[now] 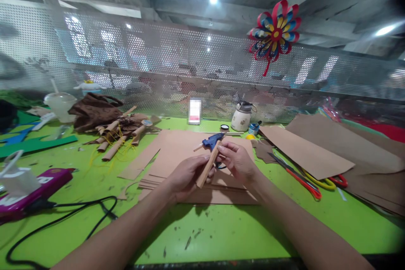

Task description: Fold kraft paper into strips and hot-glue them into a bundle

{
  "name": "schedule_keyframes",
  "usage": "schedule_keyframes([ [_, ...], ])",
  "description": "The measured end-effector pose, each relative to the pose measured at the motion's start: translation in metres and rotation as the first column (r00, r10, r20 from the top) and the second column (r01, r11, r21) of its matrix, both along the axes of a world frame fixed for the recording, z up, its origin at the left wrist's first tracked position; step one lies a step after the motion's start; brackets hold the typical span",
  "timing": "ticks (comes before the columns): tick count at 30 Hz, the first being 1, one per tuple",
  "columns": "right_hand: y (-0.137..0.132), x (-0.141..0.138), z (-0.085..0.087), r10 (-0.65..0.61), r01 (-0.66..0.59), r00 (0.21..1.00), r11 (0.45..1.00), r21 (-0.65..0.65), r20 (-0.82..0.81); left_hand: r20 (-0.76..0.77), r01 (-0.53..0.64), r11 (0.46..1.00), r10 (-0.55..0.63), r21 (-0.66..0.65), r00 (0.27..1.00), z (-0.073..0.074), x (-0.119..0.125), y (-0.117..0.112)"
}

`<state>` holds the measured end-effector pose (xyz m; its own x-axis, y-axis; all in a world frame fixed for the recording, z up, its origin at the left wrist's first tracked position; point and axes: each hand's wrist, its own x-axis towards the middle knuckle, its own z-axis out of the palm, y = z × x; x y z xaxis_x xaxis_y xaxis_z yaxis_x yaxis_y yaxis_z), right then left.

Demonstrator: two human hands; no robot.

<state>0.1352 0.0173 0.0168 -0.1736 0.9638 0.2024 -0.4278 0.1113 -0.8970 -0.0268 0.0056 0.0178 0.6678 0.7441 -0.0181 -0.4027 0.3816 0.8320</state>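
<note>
My left hand [186, 177] is closed around a rolled brown paper tube [207, 168] that slants up toward the right. My right hand [237, 161] pinches the tube's upper end with its fingers pressed together. Just behind both hands a blue glue gun [212, 140] lies on a stack of brown paper sheets [177, 152] spread over the green table [202, 228]. A glue stick pokes out of the gun's rear end.
A heap of rolled paper tubes [118, 135] and a brown bag lie at back left. Large brown sheets [313, 152] and red and yellow scissors [308, 179] sit to the right. A black cable [63, 219], a pink box and a cream kettle [242, 117] are also here.
</note>
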Motion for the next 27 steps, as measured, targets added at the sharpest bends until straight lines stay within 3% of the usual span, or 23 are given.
schedule_keyframes([
  [8,-0.001,0.0,-0.002,-0.108,0.107,0.99,0.994,0.011,0.089,-0.063,0.03,0.999,-0.028,0.029,0.998,-0.001,-0.003,0.001],
  [14,0.002,0.001,-0.012,-0.159,0.148,0.965,0.987,0.067,0.209,-0.201,-0.074,0.977,0.115,0.202,0.973,0.0,0.0,-0.001],
  [18,0.004,0.001,-0.015,-0.199,0.179,0.953,0.978,0.107,0.229,-0.21,-0.089,0.976,0.131,0.197,0.969,-0.003,0.002,0.001],
  [27,0.005,0.002,-0.016,-0.153,0.138,0.969,0.986,0.088,0.195,-0.331,-0.15,0.954,0.233,0.258,0.915,0.001,0.005,-0.001],
])
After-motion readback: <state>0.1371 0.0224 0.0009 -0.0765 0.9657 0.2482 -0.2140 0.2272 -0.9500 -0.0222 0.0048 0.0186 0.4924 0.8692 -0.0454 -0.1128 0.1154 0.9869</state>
